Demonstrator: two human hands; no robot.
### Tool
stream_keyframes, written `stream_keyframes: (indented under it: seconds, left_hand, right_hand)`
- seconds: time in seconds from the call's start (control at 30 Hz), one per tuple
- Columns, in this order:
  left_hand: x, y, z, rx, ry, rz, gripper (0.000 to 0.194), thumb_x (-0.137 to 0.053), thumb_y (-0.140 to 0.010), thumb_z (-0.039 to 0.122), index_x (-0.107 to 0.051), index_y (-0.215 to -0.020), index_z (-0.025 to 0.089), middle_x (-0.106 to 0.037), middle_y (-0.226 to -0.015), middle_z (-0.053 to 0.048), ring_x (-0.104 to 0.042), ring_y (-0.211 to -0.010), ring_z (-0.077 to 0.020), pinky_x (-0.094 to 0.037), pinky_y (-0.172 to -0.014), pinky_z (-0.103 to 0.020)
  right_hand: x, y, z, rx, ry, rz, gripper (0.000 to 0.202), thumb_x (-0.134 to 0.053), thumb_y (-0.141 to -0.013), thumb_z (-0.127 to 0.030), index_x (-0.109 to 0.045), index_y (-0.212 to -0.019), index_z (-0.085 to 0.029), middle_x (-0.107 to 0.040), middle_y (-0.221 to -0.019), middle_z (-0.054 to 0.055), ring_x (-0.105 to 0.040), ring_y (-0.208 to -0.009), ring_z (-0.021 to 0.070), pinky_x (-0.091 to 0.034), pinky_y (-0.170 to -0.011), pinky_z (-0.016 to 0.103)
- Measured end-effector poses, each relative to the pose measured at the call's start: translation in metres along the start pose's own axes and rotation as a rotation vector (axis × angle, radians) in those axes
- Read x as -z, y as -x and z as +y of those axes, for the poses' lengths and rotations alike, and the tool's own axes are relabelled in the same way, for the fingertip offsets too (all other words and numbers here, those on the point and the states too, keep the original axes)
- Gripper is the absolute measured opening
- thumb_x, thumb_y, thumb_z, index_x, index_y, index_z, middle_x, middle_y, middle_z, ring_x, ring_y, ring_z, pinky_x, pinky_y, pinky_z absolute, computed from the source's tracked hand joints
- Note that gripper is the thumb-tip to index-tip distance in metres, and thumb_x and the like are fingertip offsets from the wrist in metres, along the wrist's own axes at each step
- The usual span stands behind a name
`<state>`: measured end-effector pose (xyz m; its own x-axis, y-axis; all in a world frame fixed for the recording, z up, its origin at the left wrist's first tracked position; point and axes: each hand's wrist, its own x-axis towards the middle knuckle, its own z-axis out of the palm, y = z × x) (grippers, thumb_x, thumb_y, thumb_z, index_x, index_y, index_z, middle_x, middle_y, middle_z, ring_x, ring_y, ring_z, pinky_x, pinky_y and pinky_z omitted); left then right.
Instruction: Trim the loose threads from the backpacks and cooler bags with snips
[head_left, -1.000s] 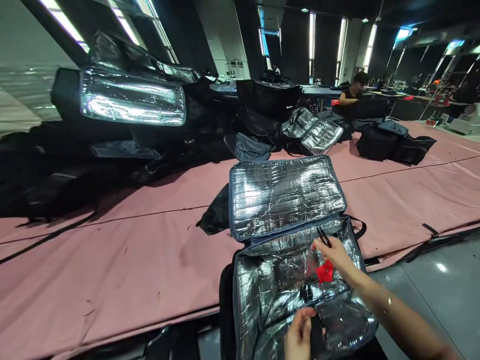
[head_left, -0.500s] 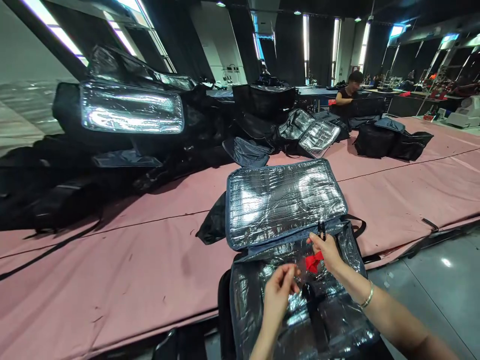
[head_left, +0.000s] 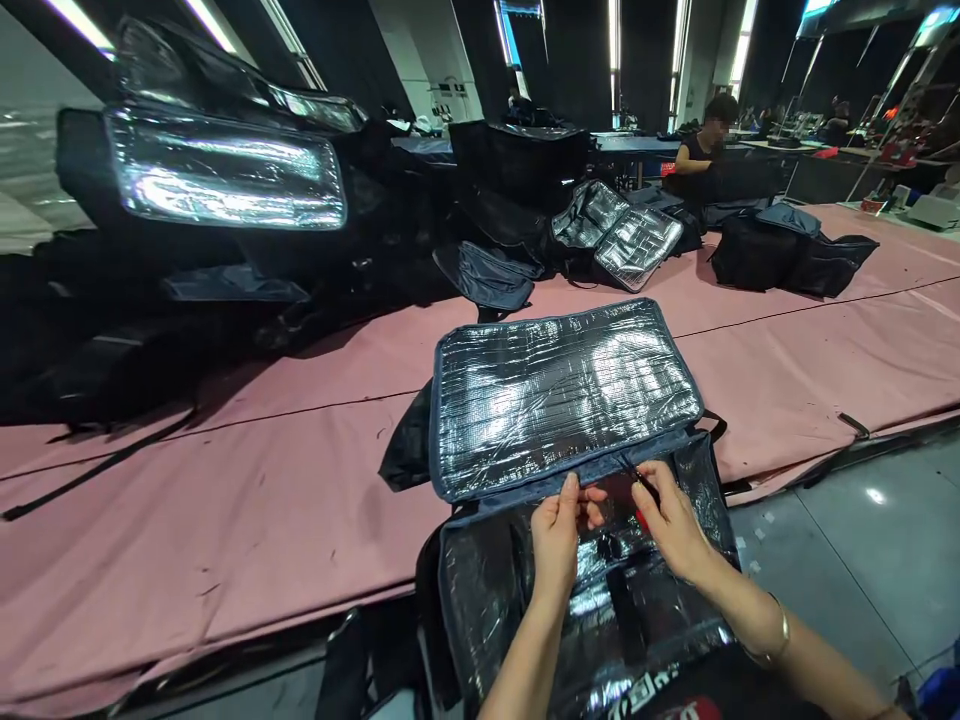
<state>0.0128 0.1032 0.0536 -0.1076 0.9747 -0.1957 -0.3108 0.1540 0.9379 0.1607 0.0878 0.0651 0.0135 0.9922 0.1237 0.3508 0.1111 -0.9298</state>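
Note:
An insulated bag (head_left: pixel 480 600) with a silver foil lining lies open before me, its foil-lined lid (head_left: pixel 562 395) folded back on the table. At the blue fabric seam (head_left: pixel 525 488) between lid and body, my left hand (head_left: pixel 559 530) is closed in a pinch; whatever is between its thumb and finger is too small to make out. My right hand (head_left: pixel 675 520) grips small black thread snips (head_left: pixel 646 486), their tips pointing up-left at the seam. A bit of red cloth (head_left: pixel 642 520) shows beside the right palm, mostly hidden by the fingers.
A pink-covered table (head_left: pixel 262 530) runs across. Black foil-lined bags (head_left: pixel 225 165) are heaped at the left, and further bags (head_left: pixel 637 240) lie at the back. A black bag (head_left: pixel 787 250) sits at the far right. Behind it a person (head_left: pixel 705 145) works. Grey floor (head_left: pixel 862 540) shows at right.
Both hands have come closer together at the seam. The snips have turned from upright to pointing up-left, and the red cloth is now mostly covered. The view has shifted slightly.

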Motion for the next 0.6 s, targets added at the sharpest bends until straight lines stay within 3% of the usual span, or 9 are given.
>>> stream_keyframes:
  seconds: [0.17,0.37,0.6]
  left_hand:
    - [-0.0014,0.0012,0.0012,-0.014,-0.035,0.012,0.049,-0.058,-0.071,0.058,-0.065,-0.063,0.01,-0.057,-0.05,-0.003,-0.048,-0.045,-0.0094,-0.036,-0.046,-0.021]
    - [-0.0002,0.0017,-0.0015,-0.013,-0.035,0.017,0.048,-0.059,-0.07,0.057,-0.066,-0.064,0.01,-0.058,-0.05,-0.003,-0.048,-0.045,-0.0095,-0.036,-0.046,-0.021]
    - [-0.0009,0.0035,0.0024,-0.019,-0.069,0.008,0.05,-0.056,-0.073,0.058,-0.065,-0.063,0.01,-0.056,-0.049,-0.003,-0.049,-0.047,-0.0107,-0.037,-0.048,-0.022]
  right_hand:
    - [0.0071,0.0045,-0.0036,0.067,0.138,-0.008,0.018,-0.052,-0.083,-0.037,-0.052,-0.089,-0.02,-0.056,-0.069,-0.003,-0.052,-0.06,0.0133,-0.038,-0.058,0.022]
    - [0.0063,-0.0035,-0.0063,0.13,0.271,0.026,0.015,-0.051,-0.084,-0.034,-0.055,-0.084,-0.02,-0.062,-0.074,-0.001,-0.055,-0.06,0.0133,-0.038,-0.057,0.022]
    - [0.0041,-0.0006,-0.0068,0.141,0.185,-0.01,0.016,-0.051,-0.084,-0.036,-0.052,-0.084,-0.019,-0.058,-0.066,-0.002,-0.053,-0.055,0.0126,-0.037,-0.052,0.021]
